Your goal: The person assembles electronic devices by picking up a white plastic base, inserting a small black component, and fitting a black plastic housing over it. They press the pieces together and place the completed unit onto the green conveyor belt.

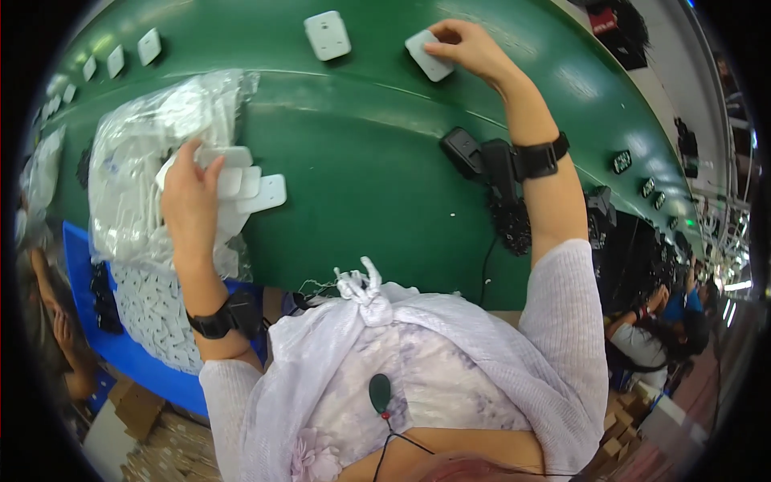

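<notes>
My right hand (474, 52) is far out on the green bench, pinching a white rectangular plastic cover (430, 58) by its upper edge. To the left of it, a white plate with small holes (328, 36) lies apart on the bench. My left hand (191, 193) is curled over several white plastic covers (250, 183) fanned out beside it. Its thumb and a finger show, while the other fingers are partly hidden. Under and behind those covers lies a clear plastic bag (132, 161) with more white pieces inside.
Along the bench's far left edge stand several white plates (149, 46). Black plastic housings (464, 153) and a cable lie beneath my right forearm. At lower left, a blue bin (148, 377) holds many small pale parts. Other people (650, 333) sit at the far right.
</notes>
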{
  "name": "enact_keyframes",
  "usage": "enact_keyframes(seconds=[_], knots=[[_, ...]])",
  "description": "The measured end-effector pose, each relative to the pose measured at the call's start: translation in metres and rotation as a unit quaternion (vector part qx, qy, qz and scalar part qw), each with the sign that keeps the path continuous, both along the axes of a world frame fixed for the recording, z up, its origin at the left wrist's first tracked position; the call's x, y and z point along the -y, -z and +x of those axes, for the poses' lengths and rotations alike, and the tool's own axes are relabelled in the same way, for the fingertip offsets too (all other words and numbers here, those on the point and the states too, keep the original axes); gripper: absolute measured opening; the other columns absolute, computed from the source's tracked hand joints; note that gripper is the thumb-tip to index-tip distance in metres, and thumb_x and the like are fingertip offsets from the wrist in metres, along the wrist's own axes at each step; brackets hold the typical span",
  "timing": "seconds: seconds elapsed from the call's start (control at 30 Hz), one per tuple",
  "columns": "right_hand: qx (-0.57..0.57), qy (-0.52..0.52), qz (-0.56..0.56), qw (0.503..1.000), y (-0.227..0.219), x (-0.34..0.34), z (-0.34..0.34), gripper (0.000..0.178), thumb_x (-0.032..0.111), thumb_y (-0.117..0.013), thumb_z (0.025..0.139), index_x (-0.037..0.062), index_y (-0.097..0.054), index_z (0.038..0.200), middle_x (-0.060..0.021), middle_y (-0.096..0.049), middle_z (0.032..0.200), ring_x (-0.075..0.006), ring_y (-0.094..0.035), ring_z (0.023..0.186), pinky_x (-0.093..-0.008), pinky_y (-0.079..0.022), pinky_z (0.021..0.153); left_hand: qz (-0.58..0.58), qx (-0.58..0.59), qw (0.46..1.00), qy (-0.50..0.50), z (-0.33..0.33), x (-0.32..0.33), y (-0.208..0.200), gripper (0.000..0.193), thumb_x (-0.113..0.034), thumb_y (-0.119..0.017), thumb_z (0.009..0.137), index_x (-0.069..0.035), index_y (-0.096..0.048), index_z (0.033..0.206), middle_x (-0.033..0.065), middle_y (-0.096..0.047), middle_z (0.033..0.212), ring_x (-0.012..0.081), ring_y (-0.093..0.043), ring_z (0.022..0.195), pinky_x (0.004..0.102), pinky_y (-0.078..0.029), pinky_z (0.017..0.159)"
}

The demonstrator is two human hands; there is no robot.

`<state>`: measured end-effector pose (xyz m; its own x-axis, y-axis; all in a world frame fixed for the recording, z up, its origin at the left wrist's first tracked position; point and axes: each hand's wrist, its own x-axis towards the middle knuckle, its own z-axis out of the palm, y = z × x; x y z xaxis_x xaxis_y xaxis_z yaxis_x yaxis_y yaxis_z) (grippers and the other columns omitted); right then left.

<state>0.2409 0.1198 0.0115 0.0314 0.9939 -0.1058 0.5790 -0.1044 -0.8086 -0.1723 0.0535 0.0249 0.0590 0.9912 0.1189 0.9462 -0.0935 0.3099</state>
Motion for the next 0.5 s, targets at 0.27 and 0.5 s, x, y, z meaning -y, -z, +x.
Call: enact_keyframes(seconds=[0.27, 0.5], knots=[[0.059, 0.048, 0.018, 0.997, -0.001, 0.001, 0.018, 0.039, 0.026, -0.072, 0.082, -0.0027, -0.064, 0.106, -0.0132, -0.067, 0.091, -0.0195, -0.062, 0.083, -0.0326, -0.050, 0.073, -0.028, 0.151, 0.988, 0.025, -0.001, -0.010, 0.014, 0.015, -0.014, -0.066, 0.089, -0.004, -0.058, 0.097, 0.0065, -0.058, 0.064, 0.0106, -0.052, 0.055, 0.0289, -0.040, 0.051], [0.187, 0.090, 0.102, 0.973, -0.058, 0.129, 0.023, 0.017, 0.013, -0.068, 0.085, 0.0015, -0.066, 0.096, -0.0060, -0.067, 0.087, -0.0137, -0.061, 0.076, -0.0270, -0.049, 0.070, -0.083, 0.401, 0.912, 0.014, 0.001, 0.013, 0.013, 0.012, -0.012, -0.056, 0.097, -0.002, -0.057, 0.101, 0.0029, -0.060, 0.070, 0.0077, -0.055, 0.062, 0.0193, -0.041, 0.056]])
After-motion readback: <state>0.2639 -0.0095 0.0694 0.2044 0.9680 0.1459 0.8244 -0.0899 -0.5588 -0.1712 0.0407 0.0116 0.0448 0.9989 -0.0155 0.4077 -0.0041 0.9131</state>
